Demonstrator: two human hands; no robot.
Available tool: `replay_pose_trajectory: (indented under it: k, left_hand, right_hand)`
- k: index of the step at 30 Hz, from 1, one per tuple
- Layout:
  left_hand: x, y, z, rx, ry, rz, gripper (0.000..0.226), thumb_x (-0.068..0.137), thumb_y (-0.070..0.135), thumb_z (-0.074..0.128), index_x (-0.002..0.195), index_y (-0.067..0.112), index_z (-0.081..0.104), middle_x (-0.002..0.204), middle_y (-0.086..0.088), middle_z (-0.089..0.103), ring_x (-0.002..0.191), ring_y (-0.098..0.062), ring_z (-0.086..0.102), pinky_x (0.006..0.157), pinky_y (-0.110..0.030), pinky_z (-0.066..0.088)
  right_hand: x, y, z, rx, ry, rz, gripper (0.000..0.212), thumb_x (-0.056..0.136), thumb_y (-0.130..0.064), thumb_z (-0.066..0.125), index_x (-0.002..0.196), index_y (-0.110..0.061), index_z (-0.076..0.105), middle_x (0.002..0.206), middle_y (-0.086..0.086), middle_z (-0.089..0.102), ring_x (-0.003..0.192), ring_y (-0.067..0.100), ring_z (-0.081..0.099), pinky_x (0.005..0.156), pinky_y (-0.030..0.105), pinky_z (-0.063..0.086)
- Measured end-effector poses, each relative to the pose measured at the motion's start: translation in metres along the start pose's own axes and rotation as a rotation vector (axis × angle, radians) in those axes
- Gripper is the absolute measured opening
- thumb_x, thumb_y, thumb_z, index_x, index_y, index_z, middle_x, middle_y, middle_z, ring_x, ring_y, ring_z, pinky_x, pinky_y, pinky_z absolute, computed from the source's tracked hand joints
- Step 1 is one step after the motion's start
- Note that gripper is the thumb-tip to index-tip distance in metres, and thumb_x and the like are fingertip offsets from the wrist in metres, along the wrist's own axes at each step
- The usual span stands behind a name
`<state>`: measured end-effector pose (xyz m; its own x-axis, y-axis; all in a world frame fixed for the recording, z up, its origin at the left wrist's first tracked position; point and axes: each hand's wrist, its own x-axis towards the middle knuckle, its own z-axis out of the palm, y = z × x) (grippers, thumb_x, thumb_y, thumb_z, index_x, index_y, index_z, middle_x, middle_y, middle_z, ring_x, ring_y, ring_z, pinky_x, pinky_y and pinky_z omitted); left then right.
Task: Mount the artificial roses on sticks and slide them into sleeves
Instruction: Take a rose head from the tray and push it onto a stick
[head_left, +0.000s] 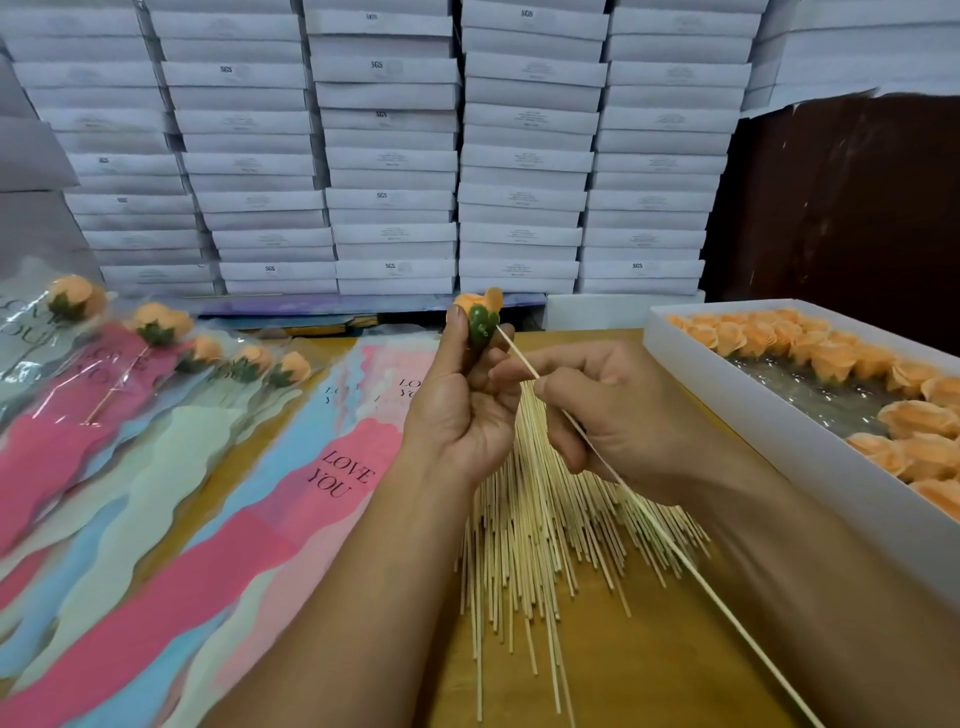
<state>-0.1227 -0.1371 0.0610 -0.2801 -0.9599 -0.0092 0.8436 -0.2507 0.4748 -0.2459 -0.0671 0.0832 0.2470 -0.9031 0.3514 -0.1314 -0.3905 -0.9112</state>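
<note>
My left hand (462, 400) grips an orange artificial rose (480, 312) by its green base, held above the table. My right hand (597, 415) pinches a thin wooden stick (670, 540), whose tip touches the green base of the rose. Under both hands lies a fanned pile of sticks (524, 545) on the wooden table (649, 665). A stack of empty "LOVE YOU" sleeves (249, 519) in pink, blue and pale green lies left of the sticks. Several finished roses in sleeves (156, 332) lie at the far left.
A long white box (769, 441) with several orange rose heads (831, 358) stands along the right edge of the table. Stacks of white cartons (389, 156) form a wall behind the table. A dark brown panel (857, 208) stands at the back right.
</note>
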Motion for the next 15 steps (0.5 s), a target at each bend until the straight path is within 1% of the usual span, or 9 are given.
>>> replay_pose_trajectory:
  k: [2,3,4,5,6,8,11,13,15]
  left_hand:
    - [-0.0003,-0.0002,-0.0001,0.028,0.028,0.016,0.033,0.092,0.036,0.066,0.080,0.007,0.077,0.071,-0.003,0.069,0.051,-0.005,0.058,0.053,-0.014,0.046]
    - [-0.0010,-0.0005,0.0003,0.055,0.037,0.030,0.033,0.092,0.037,0.066,0.079,0.009,0.078,0.071,-0.001,0.070,0.051,-0.004,0.058,0.052,-0.014,0.043]
    - [-0.0017,-0.0012,0.0006,0.081,0.040,0.047,0.032,0.093,0.037,0.065,0.081,0.011,0.079,0.073,0.000,0.070,0.051,-0.003,0.057,0.049,-0.013,0.041]
    - [-0.0024,-0.0019,0.0009,0.103,0.041,0.064,0.029,0.093,0.037,0.065,0.084,0.013,0.079,0.075,0.002,0.072,0.049,-0.002,0.056,0.045,-0.013,0.039]
    - [-0.0031,-0.0024,0.0013,0.120,0.044,0.076,0.027,0.094,0.037,0.065,0.086,0.014,0.078,0.077,0.002,0.072,0.048,-0.002,0.056,0.042,-0.013,0.038]
    - [-0.0039,-0.0030,0.0022,0.139,0.057,0.090,0.025,0.093,0.036,0.066,0.086,0.015,0.077,0.076,0.003,0.072,0.048,-0.002,0.057,0.041,-0.013,0.038]
    - [-0.0053,-0.0034,0.0036,0.153,0.070,0.098,0.022,0.092,0.036,0.067,0.089,0.014,0.072,0.069,0.002,0.070,0.051,-0.003,0.058,0.041,-0.014,0.038]
    - [-0.0060,-0.0038,0.0042,0.161,0.073,0.102,0.021,0.092,0.035,0.067,0.090,0.014,0.072,0.068,0.003,0.069,0.051,-0.003,0.057,0.041,-0.014,0.038]
    - [-0.0066,-0.0042,0.0049,0.161,0.074,0.104,0.021,0.092,0.034,0.067,0.092,0.014,0.071,0.067,0.003,0.069,0.050,-0.002,0.057,0.041,-0.013,0.039]
  right_hand:
    - [-0.0025,-0.0031,0.0018,-0.056,-0.029,-0.024,0.033,0.093,-0.006,0.049,0.107,-0.020,0.076,0.037,0.001,0.045,0.029,0.003,0.035,0.036,0.014,0.030]
    - [-0.0033,-0.0041,0.0030,-0.085,-0.032,-0.038,0.037,0.095,-0.001,0.046,0.111,-0.020,0.074,0.037,-0.001,0.044,0.030,0.002,0.036,0.037,0.014,0.031]
    - [-0.0035,-0.0049,0.0040,-0.103,-0.025,-0.049,0.042,0.096,0.002,0.045,0.113,-0.025,0.073,0.037,-0.003,0.044,0.030,0.003,0.037,0.038,0.014,0.032]
    - [-0.0036,-0.0052,0.0047,-0.114,-0.010,-0.052,0.047,0.096,0.002,0.046,0.114,-0.035,0.069,0.037,-0.004,0.044,0.031,0.003,0.037,0.039,0.015,0.033]
    - [-0.0034,-0.0050,0.0043,-0.124,0.005,-0.049,0.050,0.096,0.001,0.047,0.117,-0.041,0.064,0.037,-0.004,0.045,0.032,0.003,0.038,0.039,0.016,0.034]
    - [-0.0025,-0.0041,0.0021,-0.158,0.026,-0.030,0.051,0.096,-0.002,0.049,0.129,-0.039,0.058,0.037,-0.003,0.046,0.033,0.005,0.039,0.041,0.018,0.035]
    - [-0.0020,-0.0018,0.0003,-0.222,0.028,-0.004,0.052,0.096,-0.003,0.047,0.136,-0.035,0.057,0.038,-0.002,0.047,0.033,0.006,0.041,0.042,0.019,0.038]
    - [-0.0014,-0.0002,0.0005,-0.246,0.030,0.007,0.052,0.097,-0.004,0.047,0.141,-0.030,0.055,0.038,-0.002,0.048,0.034,0.007,0.043,0.044,0.019,0.039]
    - [-0.0008,0.0008,0.0005,-0.260,0.032,0.010,0.053,0.097,-0.005,0.047,0.143,-0.030,0.054,0.038,-0.002,0.048,0.034,0.007,0.043,0.045,0.019,0.040]
